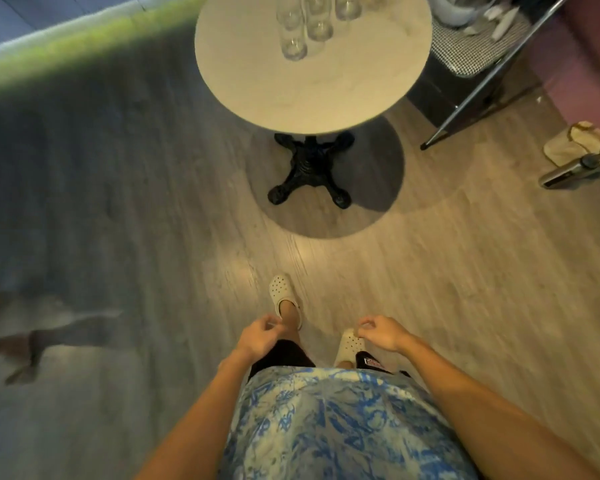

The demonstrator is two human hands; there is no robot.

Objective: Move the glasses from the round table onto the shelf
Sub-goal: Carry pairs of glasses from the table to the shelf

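Note:
Several clear drinking glasses stand clustered on the far part of the round pale table, at the top of the view. The table rests on a black cast-iron foot. I stand a step back from it. My left hand and my right hand hang low in front of my waist, fingers loosely curled, nothing in either. No shelf shows in this view.
A metal-framed chair with a checked cushion holds white items right of the table. A beige bag and a dark metal bottle lie on the wooden floor at the right. A blurred shape sits low at the left.

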